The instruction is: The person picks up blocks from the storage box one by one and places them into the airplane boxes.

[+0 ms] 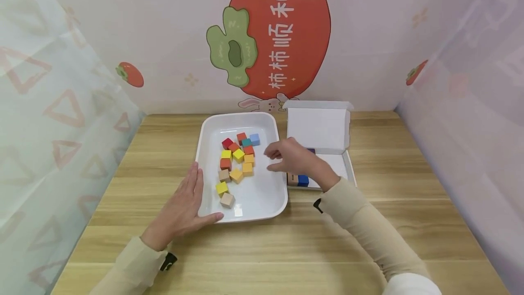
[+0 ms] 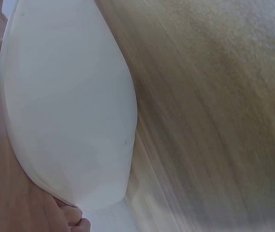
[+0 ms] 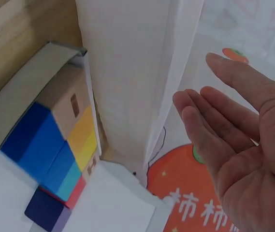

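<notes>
Rests the left hand (image 1: 184, 204) on the white tray (image 1: 268, 199) at its left rim, with straight, released fingers. Holds the right hand (image 1: 294, 156) above its right rim, with released, slightly bent fingers. Inside the tray: coloured cubes (image 1: 238, 155). Just right: white box (image 1: 336, 164), lid raised, holding further cubes (image 3: 62, 166).

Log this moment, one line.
left hand: on white tray rim; right hand: empty, over right rim; colored cubes: in tray; blue block: in open white box

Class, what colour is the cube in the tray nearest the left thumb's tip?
That cube is pale beige, like bare wood; the head view shows it best.
</notes>
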Demonstrator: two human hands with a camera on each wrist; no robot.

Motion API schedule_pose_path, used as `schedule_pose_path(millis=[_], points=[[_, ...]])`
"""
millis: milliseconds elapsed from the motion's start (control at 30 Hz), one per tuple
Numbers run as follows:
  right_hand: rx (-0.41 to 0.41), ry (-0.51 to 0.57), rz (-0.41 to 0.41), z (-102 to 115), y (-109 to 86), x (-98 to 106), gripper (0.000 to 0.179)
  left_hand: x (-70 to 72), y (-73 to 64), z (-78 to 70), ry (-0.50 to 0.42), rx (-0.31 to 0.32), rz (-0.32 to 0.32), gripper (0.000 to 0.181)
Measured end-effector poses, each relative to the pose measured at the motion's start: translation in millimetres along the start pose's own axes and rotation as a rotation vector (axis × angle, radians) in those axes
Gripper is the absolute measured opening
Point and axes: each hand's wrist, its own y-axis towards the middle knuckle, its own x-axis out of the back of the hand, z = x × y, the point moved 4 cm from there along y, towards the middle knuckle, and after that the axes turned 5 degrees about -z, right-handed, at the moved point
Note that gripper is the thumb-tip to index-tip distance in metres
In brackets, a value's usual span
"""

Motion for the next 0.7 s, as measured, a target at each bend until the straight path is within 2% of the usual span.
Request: schedule_pose_path(millis=[133, 267, 500, 700], points=[[0.034, -0.003, 0.063, 6, 9.2, -20, 0.04, -0.2, 0.4, 0.2, 0.003, 0.002, 0.002, 0.129], [0.062, -0.059, 0.085, 8, 18.9, -36, 0.038, -0.5, 0.5, 0.2, 0.003, 0.001, 0.012, 0.129], [0.048, -0.118, 0.1, 6, 37.4, -56, 0.035, -2.2, 1.0, 2.4, 0.006, 0.009, 0.02, 0.129], [0.02, -0.133, 0.09, 5, 45.9, -64, 0.038, -1.7, 1.8, 1.7, -0.008, 0.002, 0.013, 0.13]])
